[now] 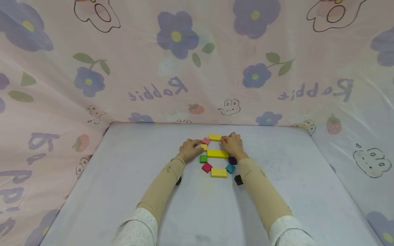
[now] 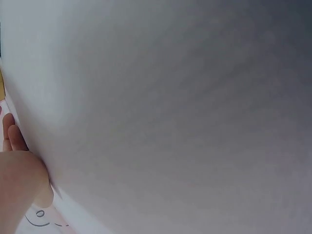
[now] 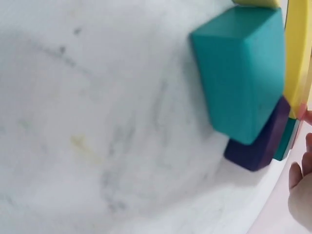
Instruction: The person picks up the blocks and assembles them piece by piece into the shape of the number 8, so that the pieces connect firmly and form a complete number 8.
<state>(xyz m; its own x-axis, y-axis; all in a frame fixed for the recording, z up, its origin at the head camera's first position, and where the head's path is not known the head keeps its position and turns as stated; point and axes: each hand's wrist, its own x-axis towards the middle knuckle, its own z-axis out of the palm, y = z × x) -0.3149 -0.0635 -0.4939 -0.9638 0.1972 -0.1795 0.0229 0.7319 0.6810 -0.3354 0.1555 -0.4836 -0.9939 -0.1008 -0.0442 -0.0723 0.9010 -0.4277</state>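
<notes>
Several coloured blocks form a figure of two stacked loops on the table. My left hand (image 1: 189, 149) is at its upper left, fingertips at a pink block (image 1: 206, 140) and a small yellow block (image 1: 204, 147). At the upper right, my right hand (image 1: 233, 145) has its fingertips by the right end of the top yellow block (image 1: 215, 137); it hides what lies beneath. A long yellow block (image 1: 217, 154) crosses the middle. Below are a green block (image 1: 203, 159), a red block (image 1: 207, 167), a bottom yellow block (image 1: 219, 173), a teal block (image 3: 234, 78) and a purple block (image 3: 253, 151).
The white table (image 1: 123, 184) extends around the figure. Behind it hangs a flower-printed curtain (image 1: 215, 68), which also rises at both sides. Two small black objects, the right one (image 1: 238, 180) and the left one (image 1: 179, 181), show beside the forearms.
</notes>
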